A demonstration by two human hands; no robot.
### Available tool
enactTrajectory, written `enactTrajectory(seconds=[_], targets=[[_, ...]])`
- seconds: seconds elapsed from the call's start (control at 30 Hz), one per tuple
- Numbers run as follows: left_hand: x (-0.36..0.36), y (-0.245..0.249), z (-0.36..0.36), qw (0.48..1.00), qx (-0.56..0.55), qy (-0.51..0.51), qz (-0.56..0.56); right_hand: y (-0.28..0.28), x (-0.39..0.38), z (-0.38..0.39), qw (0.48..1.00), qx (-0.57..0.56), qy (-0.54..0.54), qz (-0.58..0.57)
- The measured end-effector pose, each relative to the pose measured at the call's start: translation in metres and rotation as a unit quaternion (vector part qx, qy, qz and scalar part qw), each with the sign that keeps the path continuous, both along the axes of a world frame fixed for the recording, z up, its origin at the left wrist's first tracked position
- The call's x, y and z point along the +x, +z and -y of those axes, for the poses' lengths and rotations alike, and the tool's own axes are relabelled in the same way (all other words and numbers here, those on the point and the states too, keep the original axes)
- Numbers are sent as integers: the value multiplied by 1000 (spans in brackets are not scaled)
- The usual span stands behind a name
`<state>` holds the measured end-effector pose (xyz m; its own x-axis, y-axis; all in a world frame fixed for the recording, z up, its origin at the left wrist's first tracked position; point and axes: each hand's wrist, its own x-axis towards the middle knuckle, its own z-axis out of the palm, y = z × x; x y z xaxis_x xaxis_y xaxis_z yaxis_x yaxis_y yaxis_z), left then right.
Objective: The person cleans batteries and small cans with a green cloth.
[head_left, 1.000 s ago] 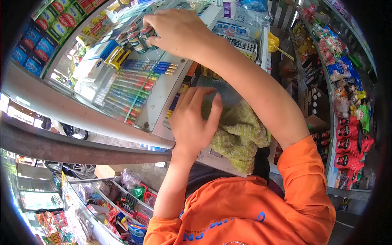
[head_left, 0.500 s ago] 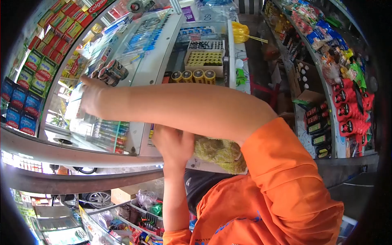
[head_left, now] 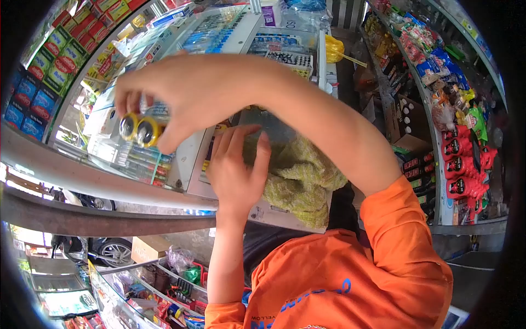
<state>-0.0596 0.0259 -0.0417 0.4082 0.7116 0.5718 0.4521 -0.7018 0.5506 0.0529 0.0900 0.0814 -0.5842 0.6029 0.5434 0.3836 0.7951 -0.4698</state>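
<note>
My right hand (head_left: 159, 101) is curled over two thick round batteries (head_left: 138, 130) with yellow rims, above the glass display case on the left. Their dark round ends face me, and my fingers hide part of their sides. Lower down, my left hand (head_left: 238, 170) lies at the counter's near edge, fingers apart and holding nothing. A crumpled yellow-green towel (head_left: 307, 186) lies just right of it, partly covering the glass. My right forearm crosses in front of the counter and hides part of the goods below it.
Small batteries in trays (head_left: 296, 59) lie under the counter glass. Toothpaste boxes (head_left: 60, 55) are stacked at far left. Shelves of packets and red-wrapped bottles (head_left: 463, 164) line the right side. A yellow plastic bag (head_left: 333, 49) hangs beyond the counter.
My right hand has drawn nearer and now holds the two batteries. My left hand's fingers have spread. More of the towel shows, and the whole view has shifted slightly.
</note>
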Motion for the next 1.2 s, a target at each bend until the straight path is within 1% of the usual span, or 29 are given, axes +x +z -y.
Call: enactTrajectory(seconds=[0.03, 0.07, 0.13, 0.17, 0.2, 0.23, 0.27, 0.3, 0.33, 0.4, 0.43, 0.47, 0.5, 0.53, 0.57, 0.63, 0.67, 0.73, 0.77, 0.83, 0.87, 0.93, 0.97, 1.0, 1.03, 1.07, 1.1, 1.17, 1.2], targets=[[-1, -1, -1, 1000, -2, 2, 1, -3, 14, 7, 997, -32, 23, -60], [-1, -3, -3, 1000, 6, -6, 7, -4, 28, 16, 997, -33, 25, -58], [-5, -7, -7, 1000, 13, -12, 15, -1, 54, 35, 995, 16, 13, -96], [-10, -10, -10, 989, -101, -57, 95, -2, 66, 44, 995, 15, 15, -94], [-11, -8, -11, 956, -213, -103, 173, -4, 76, 52, 996, 2, 6, -89], [-8, -3, -9, 956, -214, -104, 173, -5, 84, 59, 996, -10, -5, -83], [-3, 15, -4, 891, -301, -142, 309, -10, 87, 62, 993, -46, 21, -108], [2, 26, -1, 799, -379, -176, 433, -18, 88, 64, 993, -46, 18, -108], [1, 28, -3, 744, -418, -254, 456, -26, 88, 66, 991, -74, 26, -113], [6, 31, -7, 734, -430, -277, 447, -32, 85, 75, 979, -148, 21, -140], [9, 33, -9, 723, -440, -299, 440, -35, 86, 80, 979, -144, 16, -141], [6, 28, -13, 732, -439, -260, 452, -40, 86, 85, 984, -94, -70, -131], [4, 24, -20, 732, -439, -266, 449, -48, 85, 90, 979, -44, -156, -120], [1, 20, -27, 750, -428, -232, 448, -60, 79, 98, 957, 32, -265, -116], [1, 17, -29, 766, -416, -196, 448, -62, 70, 117, 926, 47, -372, -51], [8, 17, -26, 753, -411, -192, 477, -89, 44, 132, 891, 100, -439, -47], [12, 20, -22, 756, -396, -186, 487, -96, 39, 142, 891, 98, -440, -50], [12, 21, -17, 762, -380, -183, 492, -109, 33, 160, 912, -12, -380, 156], [11, 21, -16, 762, -383, -183, 488, -111, 35, 162, 911, -15, -383, 153], [9, 22, -13, 754, -357, -162, 528, -109, 43, 162, 942, -23, -331, 57], [8, 26, -10, 757, -348, -155, 531, -108, 45, 163, 942, -23, -331, 57], [7, 32, -5, 762, -335, -147, 535, -104, 48, 165, 938, -54, -341, -20], [6, 34, -2, 767, -321, -137, 539, -100, 51, 165, 939, -52, -339, -19], [7, 35, 2, 762, -319, -125, 550, -96, 53, 166, 914, -128, -365, -122], [8, 34, 7, 762, -317, -123, 552, -93, 54, 166, 873, -204, -384, -223], [10, 32, 12, 758, -324, -108, 556, -97, 50, 167, 830, -201, -377, -359], [13, 29, 17, 753, -331, -94, 560, -98, 49, 167, 832, -202, -374, -357], [27, 18, 30, 795, -321, -53, 512, -98, 47, 166, 781, -99, -381, -485], [31, 20, 38, 814, -346, -57, 464, -98, 49, 177, 800, -131, -427, -400]])
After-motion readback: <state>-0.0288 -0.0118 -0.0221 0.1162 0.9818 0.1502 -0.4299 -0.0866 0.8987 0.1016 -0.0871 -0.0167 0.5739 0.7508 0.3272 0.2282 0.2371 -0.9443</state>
